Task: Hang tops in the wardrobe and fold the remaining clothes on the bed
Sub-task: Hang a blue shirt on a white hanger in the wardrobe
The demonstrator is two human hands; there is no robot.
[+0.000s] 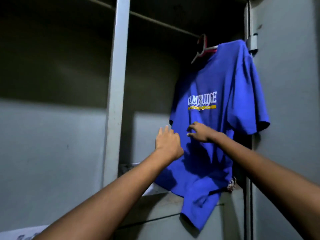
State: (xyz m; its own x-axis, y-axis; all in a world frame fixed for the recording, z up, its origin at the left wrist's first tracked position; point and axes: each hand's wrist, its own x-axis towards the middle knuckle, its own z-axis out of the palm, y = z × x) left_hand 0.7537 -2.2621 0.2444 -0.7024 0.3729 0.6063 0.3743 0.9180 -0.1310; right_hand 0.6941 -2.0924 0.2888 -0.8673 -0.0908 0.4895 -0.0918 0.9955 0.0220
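Tops go on the rail, and one blue T-shirt is already up there on a pink hanger.

Nearest are the two bare arms, reaching up and in. The left hand is at the shirt's left edge, just under its sleeve. Its grip is loose, with fingers mostly straight and a little spread, and it seems to touch the cloth, not pinch it. The right hand lies on the shirt front, just under the white letters. Its grip is half curled, with fingertips on the cloth. I cannot tell if it pinches any. I think both hands are there to smooth the shirt so it hangs flat.

Below the hands, the shirt's bottom spills over the front of a shelf and bunches, because the shirt is longer than the space. A small patterned cloth peeks out beside it.

Above the hands, the hanger hooks on the dark rail at its far right end, close by the wardrobe door, so the shirt sits crooked.
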